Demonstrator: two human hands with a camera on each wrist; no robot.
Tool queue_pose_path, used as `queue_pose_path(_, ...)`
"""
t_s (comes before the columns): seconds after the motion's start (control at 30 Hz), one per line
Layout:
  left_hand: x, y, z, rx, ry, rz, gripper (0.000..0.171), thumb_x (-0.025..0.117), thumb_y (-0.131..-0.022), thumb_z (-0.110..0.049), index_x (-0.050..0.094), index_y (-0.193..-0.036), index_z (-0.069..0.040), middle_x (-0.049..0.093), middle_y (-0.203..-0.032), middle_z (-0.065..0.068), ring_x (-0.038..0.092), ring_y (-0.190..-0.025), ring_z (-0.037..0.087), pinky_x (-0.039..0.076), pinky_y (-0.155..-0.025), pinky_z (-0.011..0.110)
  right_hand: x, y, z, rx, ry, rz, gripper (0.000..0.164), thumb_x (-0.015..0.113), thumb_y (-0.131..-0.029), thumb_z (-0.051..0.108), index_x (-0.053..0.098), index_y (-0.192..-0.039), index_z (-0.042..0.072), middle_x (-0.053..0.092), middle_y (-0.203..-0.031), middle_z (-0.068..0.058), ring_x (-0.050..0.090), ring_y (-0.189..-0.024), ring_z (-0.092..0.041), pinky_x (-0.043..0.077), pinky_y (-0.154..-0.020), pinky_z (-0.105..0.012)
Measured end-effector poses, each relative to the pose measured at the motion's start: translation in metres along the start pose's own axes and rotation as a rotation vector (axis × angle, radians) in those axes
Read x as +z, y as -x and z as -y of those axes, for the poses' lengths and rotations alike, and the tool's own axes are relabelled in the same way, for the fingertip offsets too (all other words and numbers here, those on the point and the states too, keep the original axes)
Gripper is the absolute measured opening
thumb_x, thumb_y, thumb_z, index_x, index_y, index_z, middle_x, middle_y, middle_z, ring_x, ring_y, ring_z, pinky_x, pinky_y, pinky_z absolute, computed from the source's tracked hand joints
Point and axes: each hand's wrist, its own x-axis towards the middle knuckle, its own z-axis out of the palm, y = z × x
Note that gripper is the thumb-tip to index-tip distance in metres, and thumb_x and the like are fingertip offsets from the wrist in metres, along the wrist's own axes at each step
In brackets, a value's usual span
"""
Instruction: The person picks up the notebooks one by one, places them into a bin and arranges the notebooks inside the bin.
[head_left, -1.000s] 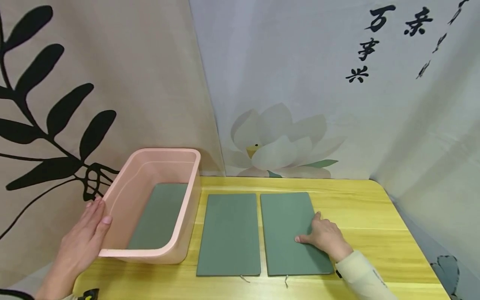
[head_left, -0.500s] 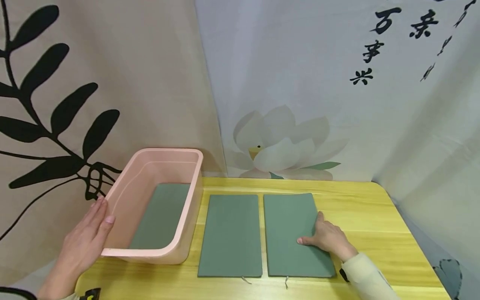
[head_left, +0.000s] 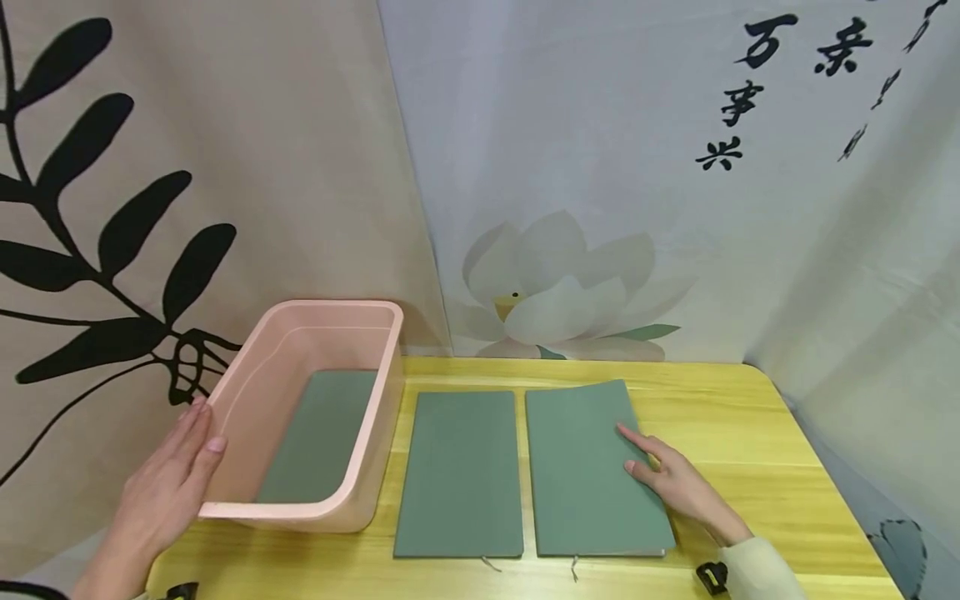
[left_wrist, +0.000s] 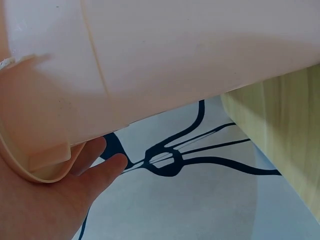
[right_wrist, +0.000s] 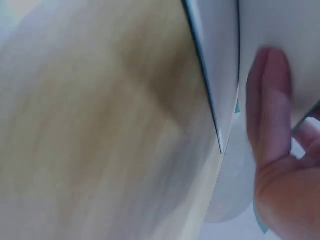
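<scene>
A pink plastic tub (head_left: 390, 367) stands at the left, with a green flat cover showing on its floor. My left hand (head_left: 167, 483) holds its near left rim, and the left wrist view shows fingers under the lip outside the wall. Two green notebooks lie side by side on the table: the left notebook (head_left: 459, 475) is flat and closed. At the right notebook (head_left: 581, 475), my right hand (head_left: 678, 483) pinches the cover's right edge, thumb and index finger on top. In the right wrist view other fingers (right_wrist: 272, 100) lie against the pale underside of the lifted cover.
The yellow wood table (head_left: 735, 450) has a rounded far right corner. Curtains (head_left: 600, 167) with printed leaves, a lotus and writing hang behind it. Thin ribbon ends stick out from the notebooks' near edges.
My right hand has shifted its fingers to the right notebook's edge and lifted the cover there slightly, so pale pages show at its near corner. The left hand stays on the tub's rim.
</scene>
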Motion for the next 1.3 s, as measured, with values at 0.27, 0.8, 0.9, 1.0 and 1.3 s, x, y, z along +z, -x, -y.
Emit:
queue_pose_path(0.27,-0.001,-0.001,-0.001,-0.013,-0.004,0.01,0.058,0.032,-0.114,-0.027,0.02,-0.16,0.007,0.004,-0.172,0.012,0.003,-0.159,0.032,0.004,-0.124,0.06,-0.006,0.004,0.0,0.008,-0.165,0.029,0.055,0.055,-0.109,0.025,0.04,-0.159,0.007,0.033,-0.164,-0.021,0.026,-0.15,-0.044,0.044,-0.105,-0.022)
queue_pose_path(0.8,-0.002,0.002,-0.004,-0.011,0.001,-0.012,0.057,0.033,-0.114,-0.026,0.022,-0.159,0.008,0.009,-0.171,0.015,0.004,-0.159,0.03,0.008,-0.124,0.06,-0.004,0.012,0.011,0.088,-0.509,-0.024,0.058,0.05,-0.111,0.022,0.029,-0.163,0.004,0.018,-0.167,-0.027,0.072,-0.104,-0.016,0.063,-0.08,-0.041)
queue_pose_path(0.9,-0.002,0.001,-0.003,-0.004,-0.003,-0.01,0.057,0.032,-0.114,-0.026,0.022,-0.159,0.009,0.008,-0.171,0.016,0.002,-0.159,0.029,0.003,-0.126,0.053,-0.004,0.015,0.015,0.073,-0.529,-0.035,0.059,0.049,-0.112,0.023,0.028,-0.163,0.003,0.014,-0.169,-0.026,0.066,-0.115,-0.007,0.061,-0.085,-0.037)
queue_pose_path(1.0,-0.002,0.002,-0.003,-0.006,-0.009,-0.009,0.057,0.032,-0.114,-0.026,0.022,-0.158,0.01,0.007,-0.171,0.015,0.001,-0.159,0.028,0.0,-0.127,0.049,-0.004,0.017,0.02,0.06,-0.56,-0.039,0.059,0.048,-0.112,0.023,0.026,-0.164,0.005,0.013,-0.168,-0.027,0.065,-0.117,-0.007,0.061,-0.087,-0.036)
queue_pose_path(1.3,-0.002,0.0,-0.003,-0.007,-0.005,0.0,0.058,0.033,-0.114,-0.026,0.021,-0.159,0.009,0.007,-0.171,0.016,0.0,-0.159,0.03,0.003,-0.126,0.053,0.0,0.021,0.04,-0.019,-0.605,-0.09,0.057,0.047,-0.112,0.02,0.027,-0.163,0.004,0.007,-0.172,-0.02,0.052,-0.122,0.011,0.052,-0.093,-0.017)
